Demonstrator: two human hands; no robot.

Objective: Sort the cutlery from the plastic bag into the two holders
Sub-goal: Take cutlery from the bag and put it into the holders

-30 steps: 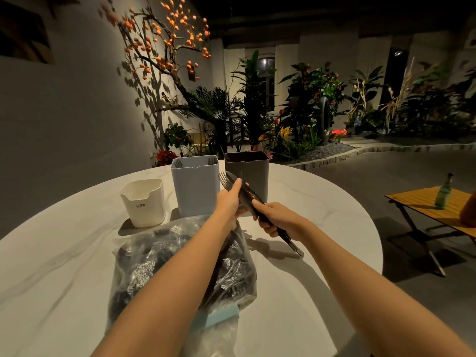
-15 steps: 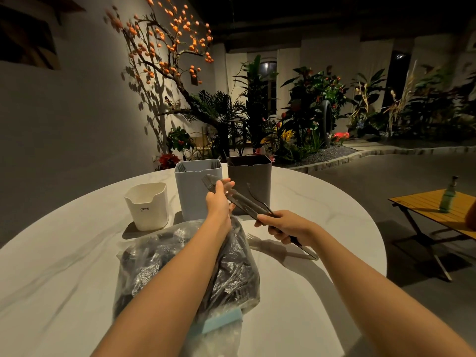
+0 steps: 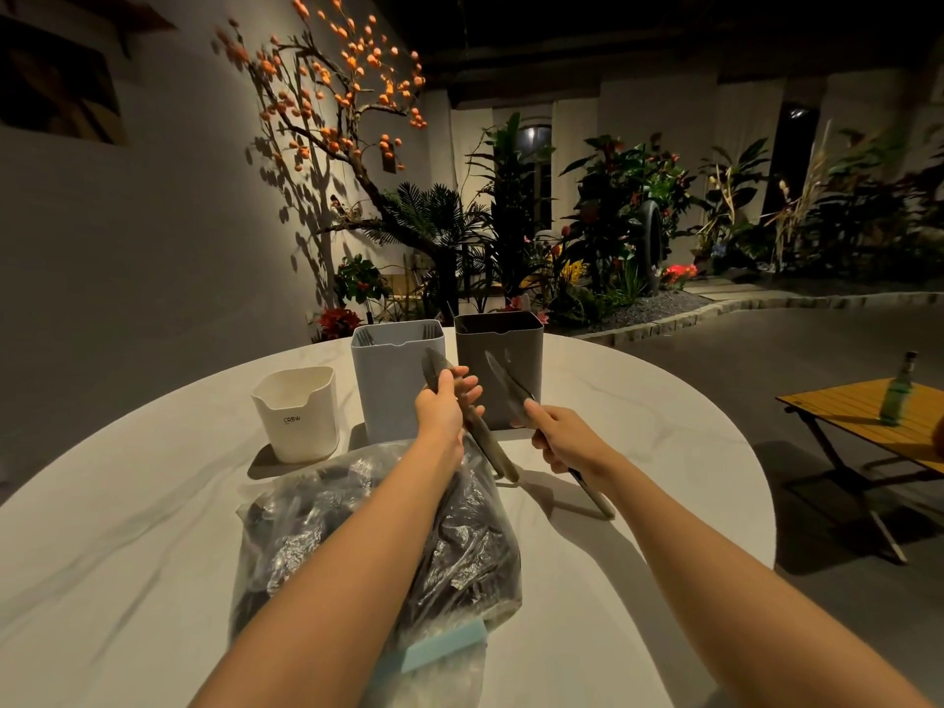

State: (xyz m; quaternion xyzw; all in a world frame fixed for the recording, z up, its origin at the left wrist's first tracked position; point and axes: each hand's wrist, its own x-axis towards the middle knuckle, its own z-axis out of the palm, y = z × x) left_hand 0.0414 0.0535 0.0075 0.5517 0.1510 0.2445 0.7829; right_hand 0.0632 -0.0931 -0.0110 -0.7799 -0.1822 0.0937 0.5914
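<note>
Left hand (image 3: 445,412) grips what appears to be a dark spoon (image 3: 467,419); right hand (image 3: 561,441) grips a dark pointed knife (image 3: 505,384) before the tall grey plastic holder (image 3: 499,367).

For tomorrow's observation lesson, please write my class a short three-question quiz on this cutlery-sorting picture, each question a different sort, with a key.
1. True or false: the left hand holds a piece of cutlery.
2. Which holder stands nearest the right hand? A white cup; B pale blue holder; C dark grey holder.
3. Fill in: the plastic bag lies on the ____.

Key: 1 true; 2 C; 3 table.
</note>
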